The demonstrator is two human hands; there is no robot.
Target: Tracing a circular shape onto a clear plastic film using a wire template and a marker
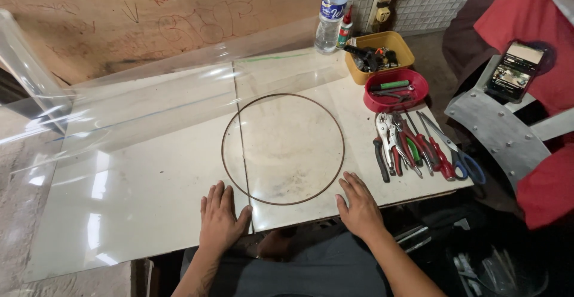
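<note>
a big clear plastic sheet [119, 153] lies flat over the white desk [382, 183] and curls up at the far left and along the back. the left hand [220, 219] lies flat on the sheet near the front edge, fingers spread open, holding nothing. just to its right, a thin brown ring [283, 149] lies flat on the desk in a big round circle, and it looks like it is under the clear sheet. the left hand is just outside the ring at its lower left. the right hand [359, 204] lies flat and open too, holding nothing, its fingertips close to the ring's lower right edge. behind the ring a clear water bottle [330, 16] stands upright by the wall. next to it sits a yellow box [382, 55] with dark bits inside, and a red bowl [396, 89] touches the front of it. in front of the bowl, pliers and scissors [418, 147] lie side by side in a row. at the far right another person in red holds a phone [515, 70] with its screen lit.
</note>
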